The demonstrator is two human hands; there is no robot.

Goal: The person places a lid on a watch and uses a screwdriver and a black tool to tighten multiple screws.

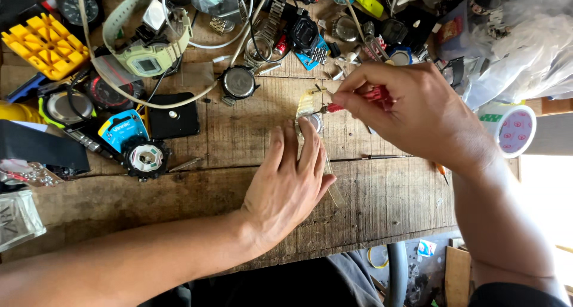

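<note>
A worn wooden workbench (pixel 382 193) of rough planks is seen from above, its far half crowded with watch parts. A wristwatch (pixel 314 123) with a pale strap is pinned flat near the middle by the left hand (pixel 289 184), fingers extended and pressed together over the strap. The right hand (pixel 418 113) is closed on a red-handled screwdriver (pixel 358 99), whose tip appears to meet the watch case, though the contact is partly hidden. A pale green digital watch (pixel 149 50), a yellow case holder (pixel 45 44) and 1 roll of tape (pixel 514 129) are set around. Bright daylight is admitted at the right edge
</note>
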